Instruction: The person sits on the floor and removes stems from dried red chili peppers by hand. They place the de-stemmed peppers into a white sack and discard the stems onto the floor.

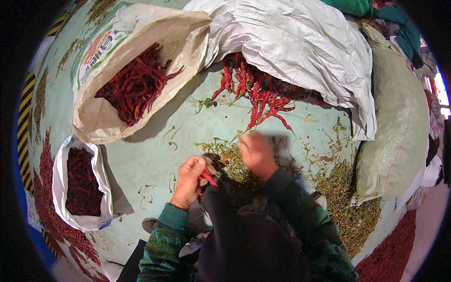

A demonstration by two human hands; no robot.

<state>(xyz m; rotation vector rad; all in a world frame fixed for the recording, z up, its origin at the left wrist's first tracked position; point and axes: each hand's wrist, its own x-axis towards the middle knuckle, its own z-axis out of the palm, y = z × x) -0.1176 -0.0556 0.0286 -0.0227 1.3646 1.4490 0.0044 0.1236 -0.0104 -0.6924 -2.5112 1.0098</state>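
Observation:
My left hand is closed around some red chili peppers, their tips poking out beside the thumb. To its right, my right hand is curled and slightly blurred over a heap of green chili stems; whether it pinches anything is hidden, though a stem lies close to its fingers. Just beyond it, long wrinkled red chilies with stems spill onto the pale green floor from under a white woven sheet or sack.
An open woven sack of red chilies lies at upper left, with a smaller white bag of chilies below it. A full pale green sack stands right, beside a larger stem pile. Chilies cover floor at far left.

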